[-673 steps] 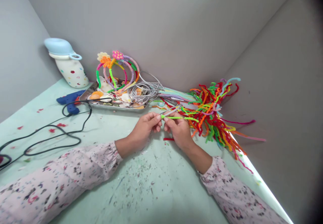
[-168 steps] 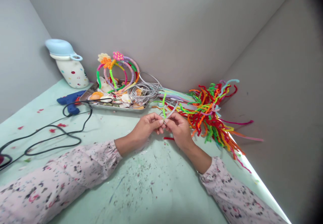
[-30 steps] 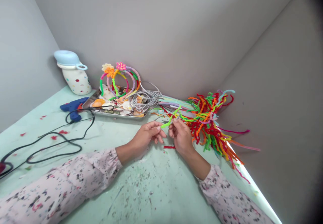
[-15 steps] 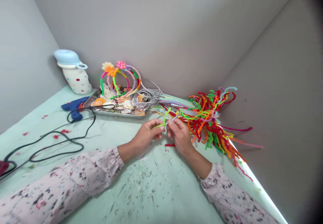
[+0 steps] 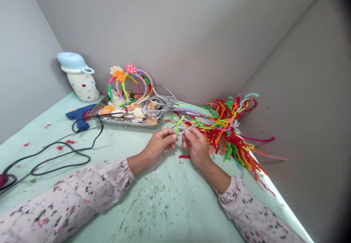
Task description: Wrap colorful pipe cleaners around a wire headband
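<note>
My left hand [image 5: 159, 146] and my right hand [image 5: 196, 146] meet above the pale green table [image 5: 153, 206], fingertips pinched together. Between them runs a thin grey metal headband [image 5: 189, 128] with a lime-green pipe cleaner [image 5: 178, 125] wound on it, its free end curling upward. My left hand pinches the green pipe cleaner near the band; my right hand pinches the grey band itself. A short red pipe-cleaner scrap [image 5: 184, 157] lies on the table just below my right hand.
A heap of coloured pipe cleaners [image 5: 230, 129] lies in the right corner. A metal tray [image 5: 120, 120] holds shells, bare grey headbands [image 5: 159, 102] and wrapped flower headbands [image 5: 128, 82]. A blue glue gun [image 5: 79, 113] with black cord [image 5: 55, 151] and a spotted white jug [image 5: 80, 80] stand at left.
Over the last second the green pipe cleaner's free end swung from pointing right to curling upward, and my hands came closer together. The view shifted slightly.
</note>
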Tool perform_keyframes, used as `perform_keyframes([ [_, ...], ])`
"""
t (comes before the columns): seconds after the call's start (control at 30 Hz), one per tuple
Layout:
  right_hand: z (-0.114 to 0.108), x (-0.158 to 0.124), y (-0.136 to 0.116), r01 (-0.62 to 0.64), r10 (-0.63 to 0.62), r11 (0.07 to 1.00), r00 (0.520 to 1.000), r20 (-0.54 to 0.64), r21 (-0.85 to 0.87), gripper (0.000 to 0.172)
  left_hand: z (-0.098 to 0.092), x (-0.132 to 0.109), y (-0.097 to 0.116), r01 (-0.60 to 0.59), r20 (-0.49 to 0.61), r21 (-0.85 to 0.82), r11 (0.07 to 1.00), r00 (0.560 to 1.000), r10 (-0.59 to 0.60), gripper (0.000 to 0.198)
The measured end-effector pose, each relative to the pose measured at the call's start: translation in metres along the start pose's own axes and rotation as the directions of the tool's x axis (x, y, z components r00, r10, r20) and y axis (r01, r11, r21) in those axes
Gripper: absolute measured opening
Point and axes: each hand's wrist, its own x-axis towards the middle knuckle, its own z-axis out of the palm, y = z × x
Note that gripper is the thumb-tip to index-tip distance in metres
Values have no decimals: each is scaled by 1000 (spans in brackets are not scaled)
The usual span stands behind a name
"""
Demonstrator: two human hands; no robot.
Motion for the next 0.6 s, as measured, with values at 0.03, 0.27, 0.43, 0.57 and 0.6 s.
perform_keyframes([
  [0.03,0,0,0,1,-1,1000,1000,3,-1,19,0,0,0,0,0,-4,1000,1000,0,10],
  [0.27,1,0,-3,-10,10,1000,1000,7,-17,22,-2,2,-4,4,-4,-12,1000,1000,-4,9],
  [0.43,1,0,-3,-14,14,1000,1000,-7,1,21,-2,2,-4,-10,2,12,1000,1000,10,8],
  [0.57,0,0,-1,-5,7,998,999,-42,66,19,-1,0,-3,1,7,31,1000,1000,-1,9],
  [0.6,-1,0,0,-5,8,997,999,-48,75,20,0,0,-2,6,8,30,1000,1000,-7,10],
])
